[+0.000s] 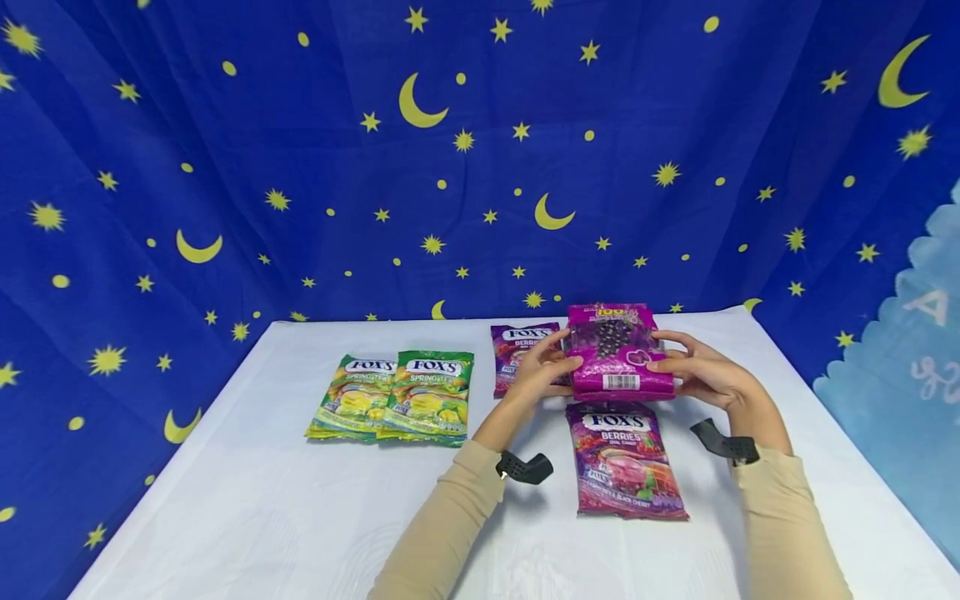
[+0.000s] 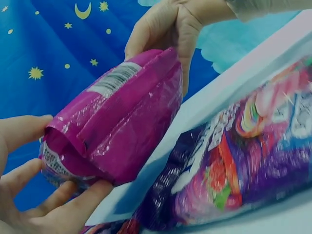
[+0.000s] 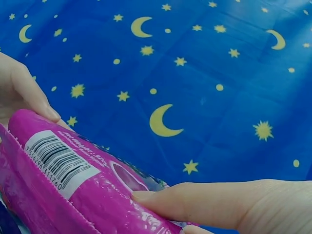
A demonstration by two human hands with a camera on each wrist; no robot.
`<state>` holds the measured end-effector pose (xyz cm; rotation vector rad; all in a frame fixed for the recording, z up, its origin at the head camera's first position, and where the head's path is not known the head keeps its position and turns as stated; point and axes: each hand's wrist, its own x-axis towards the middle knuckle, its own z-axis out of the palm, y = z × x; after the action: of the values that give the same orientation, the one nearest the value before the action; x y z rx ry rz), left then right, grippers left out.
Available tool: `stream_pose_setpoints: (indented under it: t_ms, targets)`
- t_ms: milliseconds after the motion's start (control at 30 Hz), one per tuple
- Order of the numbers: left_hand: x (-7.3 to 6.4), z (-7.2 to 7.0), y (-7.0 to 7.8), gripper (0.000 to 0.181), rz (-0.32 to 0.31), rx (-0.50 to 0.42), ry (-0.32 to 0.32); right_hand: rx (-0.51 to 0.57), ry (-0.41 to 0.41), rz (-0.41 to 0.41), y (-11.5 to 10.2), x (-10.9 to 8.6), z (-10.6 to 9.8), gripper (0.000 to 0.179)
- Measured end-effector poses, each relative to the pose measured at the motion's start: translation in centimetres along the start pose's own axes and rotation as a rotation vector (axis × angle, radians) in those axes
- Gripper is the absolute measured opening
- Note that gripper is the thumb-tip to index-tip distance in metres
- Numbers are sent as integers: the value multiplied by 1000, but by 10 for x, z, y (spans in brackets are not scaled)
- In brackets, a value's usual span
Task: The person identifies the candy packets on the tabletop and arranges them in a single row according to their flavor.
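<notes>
A magenta candy bag [image 1: 611, 354] with dark berries and a white barcode is held up between both hands above the far right part of the table. My left hand [image 1: 534, 373] grips its left side, thumb on the face towards me and fingers on the far side. On the opposite side my right hand [image 1: 708, 375] pinches it in the same way. The left wrist view shows the folded bottom end of the magenta bag [image 2: 131, 126]. Its barcode faces up in the right wrist view, beside the right thumb [image 3: 195, 200].
A purple Fox's Berries bag [image 1: 626, 462] lies just in front of the held bag. Another purple bag [image 1: 517, 346] lies behind the left hand, partly covered. Two green Fox's Spring Tea bags [image 1: 429, 396] [image 1: 352, 400] overlap on the left of the white table [image 1: 247, 500]. A starry blue cloth [image 1: 480, 167] hangs behind.
</notes>
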<state>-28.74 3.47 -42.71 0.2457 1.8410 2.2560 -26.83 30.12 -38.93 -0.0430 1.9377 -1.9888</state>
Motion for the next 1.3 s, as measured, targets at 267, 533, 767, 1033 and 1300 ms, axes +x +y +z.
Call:
stream_pose_setpoints:
  t_ms: [267, 533, 767, 1033, 1300]
  targets:
    - [-12, -18, 5, 57, 51, 26, -61, -76, -16, 4, -6, 2, 18, 87]
    - [-21, -36, 12, 58, 64, 72, -101, -107, -52, -9, -8, 5, 33, 84]
    - [-32, -51, 17, 61, 62, 109, -124, -121, -61, -34, -1, 4, 52, 86]
    - [-50, -69, 25, 62, 45, 124, -137, -113, -66, -66, 12, 3, 73, 94]
    - [-64, -99, 33, 64, -3, 145, -151, -80, -99, -79, 15, 5, 101, 94]
